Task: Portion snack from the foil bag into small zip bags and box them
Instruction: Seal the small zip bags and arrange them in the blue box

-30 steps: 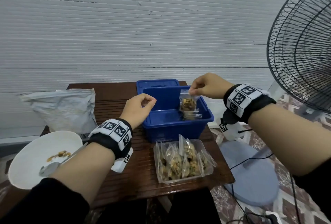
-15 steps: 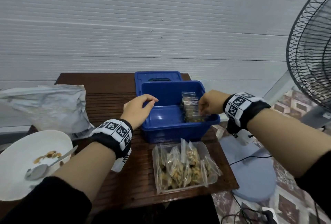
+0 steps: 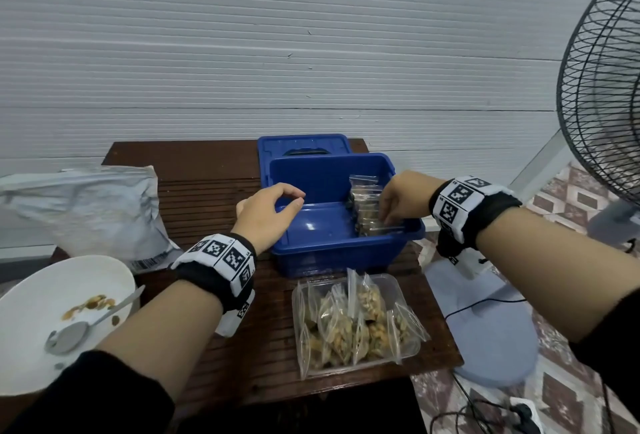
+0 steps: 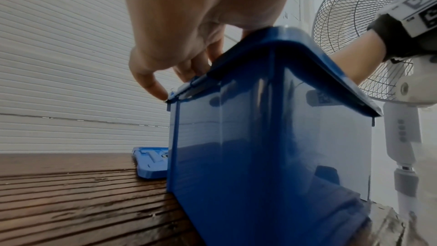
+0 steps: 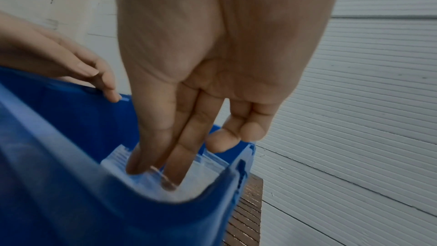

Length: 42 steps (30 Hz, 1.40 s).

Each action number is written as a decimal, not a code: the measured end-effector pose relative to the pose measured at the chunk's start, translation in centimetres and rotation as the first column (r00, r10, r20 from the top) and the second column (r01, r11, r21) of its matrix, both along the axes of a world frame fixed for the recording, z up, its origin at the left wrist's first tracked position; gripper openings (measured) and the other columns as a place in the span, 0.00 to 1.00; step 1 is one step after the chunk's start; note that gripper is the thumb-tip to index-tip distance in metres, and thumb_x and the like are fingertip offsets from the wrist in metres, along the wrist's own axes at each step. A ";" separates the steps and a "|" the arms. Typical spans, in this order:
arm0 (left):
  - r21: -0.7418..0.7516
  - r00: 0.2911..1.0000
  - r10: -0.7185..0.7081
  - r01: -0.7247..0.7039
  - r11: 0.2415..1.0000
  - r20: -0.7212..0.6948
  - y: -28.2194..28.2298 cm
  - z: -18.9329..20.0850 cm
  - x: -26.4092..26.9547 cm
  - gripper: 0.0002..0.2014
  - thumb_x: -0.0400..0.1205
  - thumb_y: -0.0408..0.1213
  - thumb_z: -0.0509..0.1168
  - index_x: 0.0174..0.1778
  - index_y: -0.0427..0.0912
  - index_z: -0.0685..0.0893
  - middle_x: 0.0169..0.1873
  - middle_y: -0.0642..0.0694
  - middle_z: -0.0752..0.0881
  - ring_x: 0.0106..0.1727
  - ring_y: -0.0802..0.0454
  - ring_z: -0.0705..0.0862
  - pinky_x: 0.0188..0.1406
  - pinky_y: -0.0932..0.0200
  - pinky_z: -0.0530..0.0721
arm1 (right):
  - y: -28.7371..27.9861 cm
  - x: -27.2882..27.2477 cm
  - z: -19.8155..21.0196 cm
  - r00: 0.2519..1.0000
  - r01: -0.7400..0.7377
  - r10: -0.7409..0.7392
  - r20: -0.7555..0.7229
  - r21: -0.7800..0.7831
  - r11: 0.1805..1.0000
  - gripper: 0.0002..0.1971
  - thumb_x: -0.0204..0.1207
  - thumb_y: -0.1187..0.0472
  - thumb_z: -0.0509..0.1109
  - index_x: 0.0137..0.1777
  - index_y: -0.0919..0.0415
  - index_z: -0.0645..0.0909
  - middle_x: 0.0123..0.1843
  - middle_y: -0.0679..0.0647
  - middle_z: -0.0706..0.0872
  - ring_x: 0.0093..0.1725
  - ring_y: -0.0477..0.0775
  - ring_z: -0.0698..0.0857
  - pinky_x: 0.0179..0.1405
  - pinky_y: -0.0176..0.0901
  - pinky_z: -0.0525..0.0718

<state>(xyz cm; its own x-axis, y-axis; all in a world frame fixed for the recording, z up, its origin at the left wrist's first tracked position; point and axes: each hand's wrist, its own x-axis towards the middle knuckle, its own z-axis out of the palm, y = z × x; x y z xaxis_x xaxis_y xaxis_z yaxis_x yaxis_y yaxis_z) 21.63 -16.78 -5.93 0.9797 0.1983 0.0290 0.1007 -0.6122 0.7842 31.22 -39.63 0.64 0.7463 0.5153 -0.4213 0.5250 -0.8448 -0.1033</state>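
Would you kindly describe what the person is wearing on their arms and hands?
Both hands are bare. The left hand and right hand each have a black wrist strap wrapped in a white band printed with square black-and-white marker codes. Black sleeves cover the upper forearms. No rings or gloves are visible.

Nothing legible to read out here. The wristbands point(image 3: 221, 260) carry black-and-white square code markers with tiny digits beside them, too small to make out. There's a barcode strip on the lower edge of the foil bag point(image 3: 86, 211), its characters unreadable. The fan column point(image 4: 402, 132) shows buttons, no readable lettering.
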 end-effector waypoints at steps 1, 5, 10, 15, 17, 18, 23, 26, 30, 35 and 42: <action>0.000 1.000 0.000 0.000 1.000 -0.003 -0.1 0.1 -0.1 0.03 0.84 0.47 0.63 0.51 0.61 0.81 0.49 0.68 0.81 0.65 0.57 0.78 0.76 0.43 0.64 | 0.0 -0.1 0.2 1.000 0.005 -0.005 -0.005 0.035 0.999 0.05 0.71 0.61 0.77 0.47 0.55 0.90 0.42 0.46 0.87 0.44 0.45 0.81 0.49 0.37 0.78; -0.003 0.999 -0.010 0.011 1.000 0.032 -0.6 0.6 -0.9 0.02 0.83 0.48 0.66 0.48 0.63 0.81 0.47 0.71 0.81 0.64 0.59 0.78 0.77 0.45 0.63 | 0.0 -1.0 1.1 1.000 0.019 -0.016 -0.020 0.165 0.986 0.05 0.72 0.64 0.76 0.47 0.57 0.89 0.43 0.50 0.90 0.48 0.49 0.86 0.53 0.39 0.81; 0.069 0.995 -0.065 0.060 0.996 0.076 -1.7 1.4 -2.4 0.02 0.82 0.48 0.66 0.44 0.60 0.84 0.50 0.62 0.85 0.58 0.61 0.78 0.72 0.48 0.63 | 0.5 -2.9 1.6 0.998 -0.016 0.035 -0.057 0.297 0.955 0.06 0.71 0.63 0.77 0.47 0.56 0.90 0.47 0.49 0.91 0.42 0.38 0.84 0.48 0.27 0.79; 0.030 0.989 -0.122 0.120 0.992 0.079 -2.1 1.4 -3.6 0.07 0.80 0.50 0.67 0.36 0.64 0.81 0.41 0.64 0.85 0.51 0.58 0.83 0.67 0.36 0.73 | 1.5 -6.2 1.8 0.974 -0.146 0.191 -0.125 0.301 0.942 0.10 0.72 0.63 0.77 0.53 0.55 0.89 0.41 0.39 0.86 0.35 0.24 0.79 0.38 0.17 0.72; 0.037 0.989 -0.130 0.127 0.991 0.077 -2.2 1.4 -4.2 0.07 0.80 0.50 0.66 0.36 0.63 0.81 0.40 0.64 0.85 0.49 0.60 0.83 0.66 0.36 0.74 | 2.2 -7.6 1.6 0.949 -0.217 0.271 -0.162 0.288 0.933 0.13 0.72 0.62 0.77 0.57 0.53 0.89 0.47 0.43 0.89 0.41 0.29 0.81 0.45 0.22 0.76; 0.038 0.988 -0.133 0.131 0.991 0.072 -2.2 1.4 -4.4 0.07 0.80 0.50 0.66 0.36 0.63 0.82 0.40 0.64 0.85 0.48 0.61 0.83 0.66 0.36 0.75 | 2.5 -8.3 1.4 0.938 -0.247 0.300 -0.172 0.273 0.930 0.14 0.73 0.61 0.77 0.58 0.52 0.88 0.51 0.45 0.90 0.42 0.30 0.82 0.46 0.22 0.76; 0.014 0.988 -0.149 0.149 0.989 0.047 -2.6 1.7 -5.7 0.07 0.75 0.56 0.64 0.38 0.61 0.83 0.40 0.60 0.87 0.48 0.60 0.83 0.66 0.38 0.76 | 3.5 -11.2 -0.4 0.929 -0.299 0.334 -0.163 0.204 0.932 0.14 0.75 0.63 0.74 0.61 0.53 0.86 0.56 0.48 0.89 0.43 0.35 0.82 0.40 0.17 0.71; 0.040 0.986 -0.165 0.164 0.986 0.032 -2.5 1.7 -6.1 0.05 0.80 0.49 0.67 0.39 0.58 0.84 0.41 0.59 0.87 0.48 0.59 0.84 0.65 0.42 0.77 | 3.7 -12.0 -1.1 0.939 -0.284 0.314 -0.139 0.197 0.938 0.09 0.75 0.66 0.72 0.51 0.54 0.89 0.51 0.49 0.90 0.50 0.47 0.86 0.48 0.33 0.78; 0.034 0.982 -0.186 0.185 0.982 0.028 -2.3 2.4 -6.5 0.04 0.82 0.44 0.68 0.44 0.52 0.87 0.40 0.57 0.88 0.44 0.61 0.83 0.52 0.65 0.81 | 3.7 -12.0 -0.7 0.951 -0.265 0.289 -0.110 0.191 0.945 0.05 0.76 0.65 0.72 0.47 0.55 0.88 0.42 0.44 0.87 0.43 0.44 0.83 0.44 0.30 0.78; -0.096 0.956 -0.289 0.285 0.954 -0.042 -2.4 3.4 -7.1 0.13 0.84 0.46 0.65 0.41 0.44 0.88 0.36 0.51 0.91 0.39 0.57 0.87 0.46 0.64 0.83 | 3.4 -10.9 0.8 0.963 -0.208 0.241 -0.122 0.235 0.950 0.04 0.76 0.61 0.73 0.49 0.57 0.87 0.39 0.42 0.84 0.39 0.40 0.80 0.43 0.30 0.77; -0.200 0.967 -0.253 0.249 0.948 0.006 -2.0 4.0 -7.0 0.17 0.74 0.56 0.71 0.41 0.43 0.89 0.36 0.50 0.91 0.40 0.60 0.86 0.44 0.65 0.81 | 2.3 -9.3 2.2 0.995 -0.018 0.064 -0.083 0.463 0.886 0.01 0.78 0.62 0.72 0.45 0.56 0.84 0.37 0.41 0.84 0.37 0.36 0.81 0.37 0.22 0.74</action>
<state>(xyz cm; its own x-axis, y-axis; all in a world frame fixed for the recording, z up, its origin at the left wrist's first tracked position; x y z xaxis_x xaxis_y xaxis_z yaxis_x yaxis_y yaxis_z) 14.63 -18.77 -1.92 0.9985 -0.0543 -0.0052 -0.0200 -0.4525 0.8915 21.89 -37.35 2.87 0.6895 0.6975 -0.1949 0.5268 -0.6677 -0.5260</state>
